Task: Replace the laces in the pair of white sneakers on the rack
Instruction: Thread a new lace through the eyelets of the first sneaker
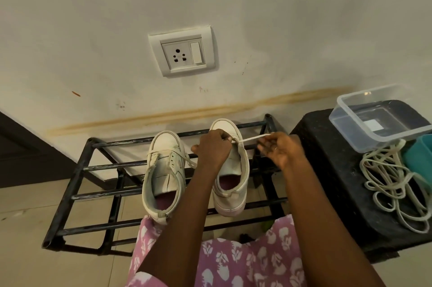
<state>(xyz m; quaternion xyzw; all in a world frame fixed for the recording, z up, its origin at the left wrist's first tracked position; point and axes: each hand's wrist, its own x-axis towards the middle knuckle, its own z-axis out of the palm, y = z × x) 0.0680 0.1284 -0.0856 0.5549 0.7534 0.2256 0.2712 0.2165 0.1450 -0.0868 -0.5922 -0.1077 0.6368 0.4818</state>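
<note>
Two white sneakers stand toes to the wall on the black metal rack (77,167). The left sneaker (163,177) has a lace only through its lowest eyelets, with one end hanging off its right side. Over the right sneaker (231,184), my left hand (211,148) pinches a white lace (253,139) near the front eyelets. My right hand (279,150) pinches the same lace a short way to the right, so it runs taut between both hands. My left hand hides the right sneaker's eyelets.
A black stool (332,170) stands right of the rack, carrying a tangle of loose cream laces (392,184), a clear plastic box (378,118) and a teal container (420,155). A wall socket (183,51) is above the rack. Tiled floor lies below.
</note>
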